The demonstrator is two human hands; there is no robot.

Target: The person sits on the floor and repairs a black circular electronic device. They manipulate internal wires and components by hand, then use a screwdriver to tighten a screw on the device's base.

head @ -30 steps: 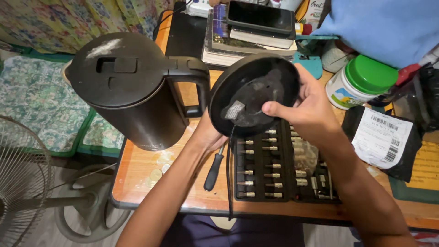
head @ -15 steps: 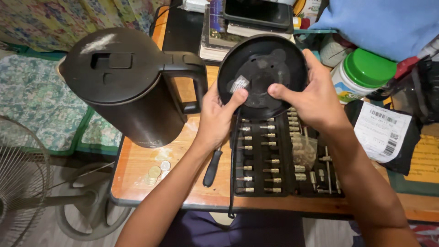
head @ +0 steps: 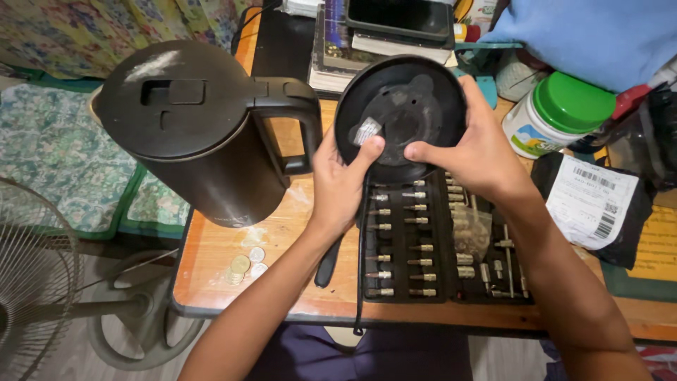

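Now both hands [head: 338, 180] [head: 486, 152] grip the black kettle base [head: 416, 92] between them.

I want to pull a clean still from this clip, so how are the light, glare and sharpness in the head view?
Head view: soft, even light, faint shadows; pale glare on the kettle lid; the round black base held by the left hand and right hand is sharp; the bit set is crisp; the fan bows at the wide-angle edge.

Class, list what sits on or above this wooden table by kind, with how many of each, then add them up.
Black electric kettle: 1
Round black kettle base, held by left hand and right hand: 1
Open bit-set case: 1
Green-lidded white jar: 1
Coins: 4
Total: 8
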